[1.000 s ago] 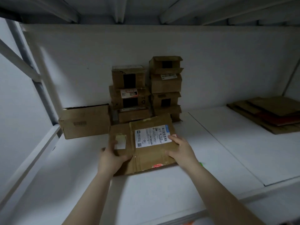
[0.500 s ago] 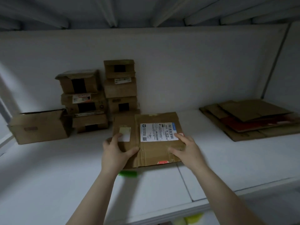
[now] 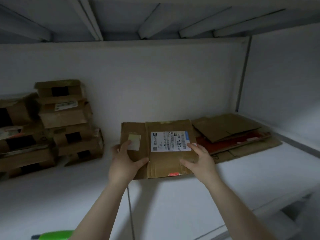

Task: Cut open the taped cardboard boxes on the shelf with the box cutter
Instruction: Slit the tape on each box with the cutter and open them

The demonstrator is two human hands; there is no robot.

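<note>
View: head camera, looking forward and down into a white shelf bay.
Shelf (image 3: 173, 205): white boards, with 1 seam running from the front edge back under the left forearm.
Flattened box (image 3: 169, 158): lay at the middle of the shelf, just beside the pile on the right; whether it rested on the board or was lifted slightly could not be told.
Shipping label (image 3: 170, 141): white, on the right panel of the flattened box.
Pale sticker (image 3: 134, 142): on the left panel, partly under the fingers.
Left hand (image 3: 123, 163): gripped the left panel, thumb spread across the top.
Right hand (image 3: 199, 161): gripped the right edge, thumb on top below the label.
Taped boxes (image 3: 65, 122): stacked in 2 columns at the left against the back wall, well apart from both hands.
Flat cardboard pile (image 3: 225, 129): at the right rear, with a red sheet (image 3: 233, 142) between the layers.
Green object (image 3: 55, 235): at the bottom edge, mostly cut off; what it was could not be told.
</note>
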